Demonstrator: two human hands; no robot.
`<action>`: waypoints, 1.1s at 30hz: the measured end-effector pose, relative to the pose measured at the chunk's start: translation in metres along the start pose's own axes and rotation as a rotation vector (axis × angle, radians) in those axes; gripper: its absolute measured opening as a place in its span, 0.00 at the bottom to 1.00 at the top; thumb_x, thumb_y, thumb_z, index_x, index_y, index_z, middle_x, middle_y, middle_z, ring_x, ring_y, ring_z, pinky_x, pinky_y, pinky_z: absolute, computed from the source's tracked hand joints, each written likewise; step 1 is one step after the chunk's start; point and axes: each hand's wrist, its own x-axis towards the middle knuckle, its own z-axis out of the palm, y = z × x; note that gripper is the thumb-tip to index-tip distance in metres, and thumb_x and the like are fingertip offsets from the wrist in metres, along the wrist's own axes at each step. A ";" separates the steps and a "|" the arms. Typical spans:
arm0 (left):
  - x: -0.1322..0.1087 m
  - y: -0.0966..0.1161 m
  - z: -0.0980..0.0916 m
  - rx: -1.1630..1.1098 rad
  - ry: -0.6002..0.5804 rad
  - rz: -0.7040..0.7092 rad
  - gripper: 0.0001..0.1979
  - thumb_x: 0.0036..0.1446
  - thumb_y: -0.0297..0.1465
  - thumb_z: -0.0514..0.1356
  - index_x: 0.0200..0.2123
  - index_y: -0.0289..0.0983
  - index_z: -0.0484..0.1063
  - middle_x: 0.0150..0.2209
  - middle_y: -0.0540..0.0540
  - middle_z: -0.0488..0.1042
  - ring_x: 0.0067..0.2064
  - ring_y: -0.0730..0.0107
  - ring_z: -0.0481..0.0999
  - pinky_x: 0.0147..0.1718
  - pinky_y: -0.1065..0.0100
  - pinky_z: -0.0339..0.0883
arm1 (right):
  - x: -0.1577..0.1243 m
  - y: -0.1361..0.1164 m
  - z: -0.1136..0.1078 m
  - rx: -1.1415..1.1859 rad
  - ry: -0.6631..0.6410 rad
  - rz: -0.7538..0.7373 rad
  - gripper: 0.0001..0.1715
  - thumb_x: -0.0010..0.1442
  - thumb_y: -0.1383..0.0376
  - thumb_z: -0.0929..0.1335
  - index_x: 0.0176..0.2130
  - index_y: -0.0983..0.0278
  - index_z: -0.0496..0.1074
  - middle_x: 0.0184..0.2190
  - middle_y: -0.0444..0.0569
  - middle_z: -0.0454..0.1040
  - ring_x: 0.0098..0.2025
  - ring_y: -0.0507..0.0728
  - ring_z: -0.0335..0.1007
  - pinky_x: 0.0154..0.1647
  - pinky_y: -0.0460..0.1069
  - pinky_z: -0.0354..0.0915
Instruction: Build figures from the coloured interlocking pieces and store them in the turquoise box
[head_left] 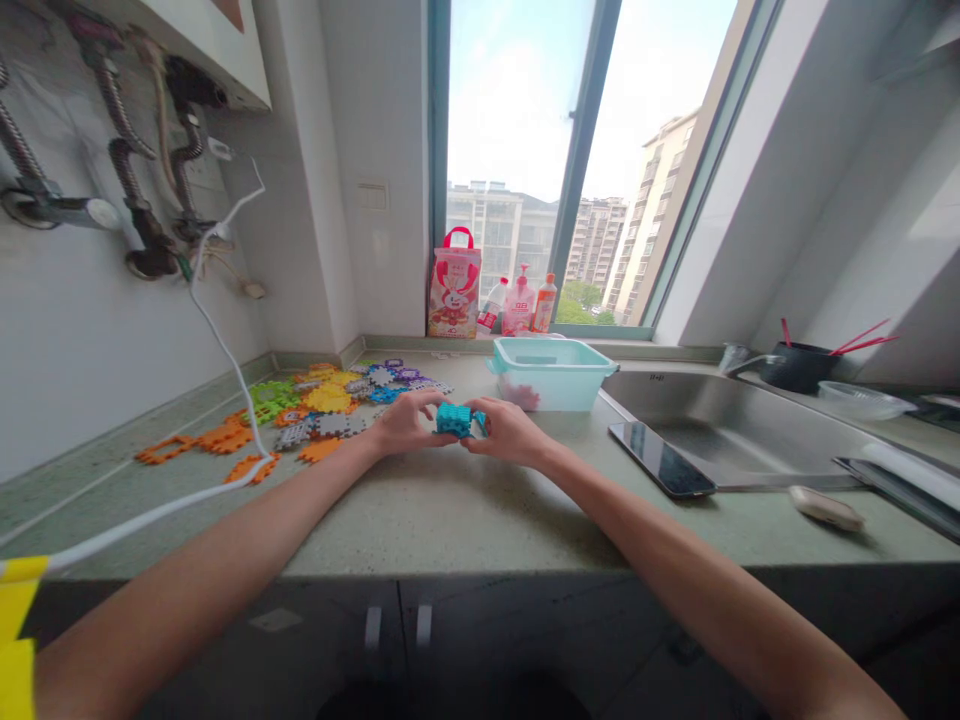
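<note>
Between my two hands, just above the countertop, is a small block of teal interlocking puzzle pieces point(454, 419). My left hand point(405, 422) closes its thumb and fingers on the block's left end. At the other end, my right hand point(506, 430) is closed on it too, with a bit of teal showing at its fingertips. Whether that bit is a separate piece I cannot tell. To the left lies a loose pile of flat notched pieces, with yellow ones point(328, 390), grey ones point(330, 426), orange ones point(225, 436) and green ones point(271, 400).
A pale teal plastic tub point(574, 385) with something pinkish inside stands behind my right hand. A phone point(661, 460) lies beside the steel sink point(750, 430), near a soap bar point(826, 508). A white cable point(225, 350) crosses the counter at left. Bottles point(519, 305) line the windowsill.
</note>
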 end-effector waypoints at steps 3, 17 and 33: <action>0.000 0.001 0.000 -0.002 0.072 0.018 0.39 0.46 0.46 0.76 0.60 0.40 0.73 0.55 0.39 0.75 0.53 0.54 0.77 0.44 0.61 0.74 | 0.000 0.005 -0.008 -0.043 0.023 0.003 0.24 0.53 0.61 0.77 0.50 0.61 0.77 0.41 0.47 0.80 0.37 0.56 0.73 0.39 0.48 0.63; -0.004 -0.024 -0.008 -0.043 0.102 -0.176 0.32 0.61 0.52 0.58 0.60 0.38 0.72 0.58 0.37 0.73 0.59 0.49 0.73 0.59 0.51 0.66 | 0.017 0.026 -0.093 -0.289 0.258 0.304 0.27 0.56 0.45 0.73 0.48 0.59 0.79 0.30 0.46 0.80 0.32 0.59 0.75 0.36 0.50 0.63; -0.002 -0.025 -0.006 -0.003 0.069 -0.148 0.23 0.63 0.49 0.58 0.48 0.38 0.76 0.53 0.38 0.76 0.59 0.51 0.73 0.63 0.54 0.63 | 0.090 0.110 -0.128 -0.483 -0.213 0.704 0.19 0.53 0.53 0.75 0.41 0.61 0.82 0.39 0.51 0.82 0.41 0.61 0.77 0.35 0.48 0.66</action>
